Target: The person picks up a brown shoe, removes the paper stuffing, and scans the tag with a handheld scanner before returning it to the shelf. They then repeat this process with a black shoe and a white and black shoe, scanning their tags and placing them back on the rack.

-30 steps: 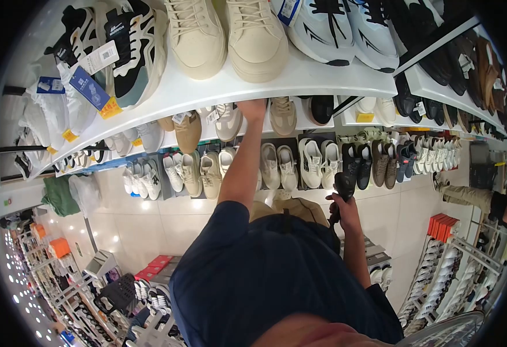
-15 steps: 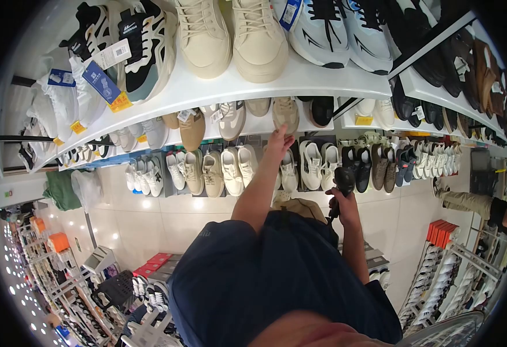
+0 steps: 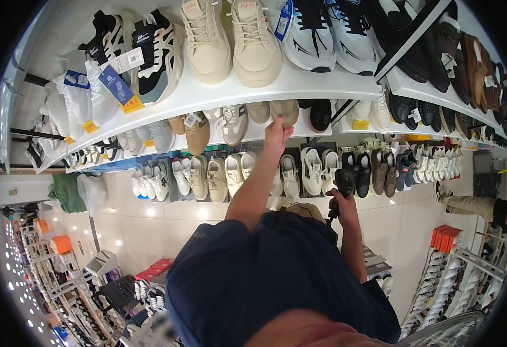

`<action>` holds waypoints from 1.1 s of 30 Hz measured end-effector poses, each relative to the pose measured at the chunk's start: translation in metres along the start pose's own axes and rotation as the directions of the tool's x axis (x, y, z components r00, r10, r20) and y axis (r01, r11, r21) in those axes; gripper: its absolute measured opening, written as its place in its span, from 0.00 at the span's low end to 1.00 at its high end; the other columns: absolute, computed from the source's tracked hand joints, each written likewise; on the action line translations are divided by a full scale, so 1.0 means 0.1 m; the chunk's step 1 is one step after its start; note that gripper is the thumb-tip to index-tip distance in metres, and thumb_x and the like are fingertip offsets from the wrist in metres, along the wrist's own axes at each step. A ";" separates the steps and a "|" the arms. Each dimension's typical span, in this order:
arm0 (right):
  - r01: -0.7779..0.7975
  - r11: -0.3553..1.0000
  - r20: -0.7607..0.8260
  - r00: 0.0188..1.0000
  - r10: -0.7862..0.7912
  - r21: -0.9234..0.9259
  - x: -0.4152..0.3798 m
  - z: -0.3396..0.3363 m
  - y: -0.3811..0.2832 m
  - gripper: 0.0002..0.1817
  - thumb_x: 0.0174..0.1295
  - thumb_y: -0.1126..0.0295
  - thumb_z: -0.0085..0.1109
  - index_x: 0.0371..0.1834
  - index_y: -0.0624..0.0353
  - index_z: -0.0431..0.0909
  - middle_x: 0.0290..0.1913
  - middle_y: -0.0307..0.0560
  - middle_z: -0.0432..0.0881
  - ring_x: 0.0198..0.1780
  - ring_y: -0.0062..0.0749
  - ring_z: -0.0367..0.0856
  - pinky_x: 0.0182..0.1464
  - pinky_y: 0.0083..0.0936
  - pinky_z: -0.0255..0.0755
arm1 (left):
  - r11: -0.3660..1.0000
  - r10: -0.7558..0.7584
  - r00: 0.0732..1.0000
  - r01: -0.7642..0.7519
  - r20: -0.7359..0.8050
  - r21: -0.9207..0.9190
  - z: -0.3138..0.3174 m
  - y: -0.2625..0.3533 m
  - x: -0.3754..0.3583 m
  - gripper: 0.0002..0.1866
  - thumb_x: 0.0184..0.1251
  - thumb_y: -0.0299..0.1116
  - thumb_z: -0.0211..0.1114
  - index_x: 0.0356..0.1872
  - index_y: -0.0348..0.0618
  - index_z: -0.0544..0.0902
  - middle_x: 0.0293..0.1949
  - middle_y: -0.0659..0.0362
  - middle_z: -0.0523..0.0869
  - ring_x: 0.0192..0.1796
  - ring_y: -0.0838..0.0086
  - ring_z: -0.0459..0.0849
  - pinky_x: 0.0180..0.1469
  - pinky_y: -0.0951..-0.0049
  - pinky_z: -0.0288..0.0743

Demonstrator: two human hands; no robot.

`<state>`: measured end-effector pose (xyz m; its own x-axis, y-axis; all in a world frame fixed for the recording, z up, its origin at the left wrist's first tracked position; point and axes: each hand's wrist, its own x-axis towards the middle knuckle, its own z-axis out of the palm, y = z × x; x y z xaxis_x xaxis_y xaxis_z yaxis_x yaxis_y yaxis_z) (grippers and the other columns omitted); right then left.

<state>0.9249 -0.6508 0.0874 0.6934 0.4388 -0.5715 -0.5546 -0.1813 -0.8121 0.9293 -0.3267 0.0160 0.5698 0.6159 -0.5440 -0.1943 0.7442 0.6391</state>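
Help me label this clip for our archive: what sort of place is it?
Most likely a shoe shop. Curved white shelves carry rows of paired shoes, several with hanging price tags, and more shoe racks stand on the floor behind.

Cream sneakers (image 3: 230, 40) on top shelf (image 3: 317, 84), blue price tag (image 3: 114, 85), green garment (image 3: 69, 192), orange boxes (image 3: 445, 237)

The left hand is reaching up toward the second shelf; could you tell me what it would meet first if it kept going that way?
Most likely the beige shoe on the white shelf: the left hand has its fingertips at that shoe's toe, perhaps already touching, though depth is unclear.
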 end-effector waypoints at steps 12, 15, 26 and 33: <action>0.029 0.999 0.050 0.998 -0.029 -0.016 0.07 0.00 0.20 0.22 0.67 0.67 0.62 0.63 0.59 0.74 0.37 0.50 0.87 0.23 0.23 0.77 0.26 0.23 0.71 | 0.982 -0.057 0.978 0.019 0.203 0.187 -0.72 0.01 -1.50 0.20 0.74 0.40 0.61 0.56 0.33 0.77 0.45 0.55 0.86 0.40 0.73 0.85 0.47 0.70 0.80; 0.118 0.992 -0.032 0.993 -0.116 0.047 -0.04 0.22 0.06 0.11 0.66 0.65 0.64 0.42 0.63 0.82 0.31 0.44 0.85 0.22 0.21 0.74 0.24 0.22 0.66 | 0.987 -0.086 0.958 0.045 0.274 0.154 -1.04 0.13 -1.90 0.21 0.75 0.39 0.58 0.59 0.31 0.75 0.50 0.53 0.85 0.43 0.71 0.85 0.47 0.70 0.80; 0.442 0.740 0.146 0.802 -0.579 0.507 0.01 0.87 -0.44 0.37 0.71 0.54 0.59 0.78 0.58 0.59 0.74 0.47 0.68 0.68 0.37 0.74 0.66 0.35 0.72 | 0.889 -0.449 0.697 0.285 0.558 0.359 -1.75 0.93 -2.75 0.29 0.69 0.40 0.62 0.61 0.26 0.72 0.50 0.48 0.85 0.45 0.65 0.87 0.46 0.66 0.83; 0.384 0.775 0.189 0.826 -0.532 0.502 -0.36 1.25 -0.54 0.34 0.62 0.71 0.62 0.73 0.62 0.65 0.69 0.48 0.72 0.70 0.37 0.70 0.72 0.35 0.65 | 0.845 -0.527 0.713 0.378 0.464 0.379 -1.97 1.22 -2.89 0.33 0.77 0.60 0.47 0.63 0.39 0.76 0.50 0.53 0.87 0.48 0.66 0.87 0.43 0.66 0.83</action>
<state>0.8727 -0.5463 0.1666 0.7805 0.6249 -0.0179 -0.3945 0.4702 -0.7895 0.5832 -0.3629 0.1440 0.8785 -0.0727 -0.4721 0.3535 0.7637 0.5402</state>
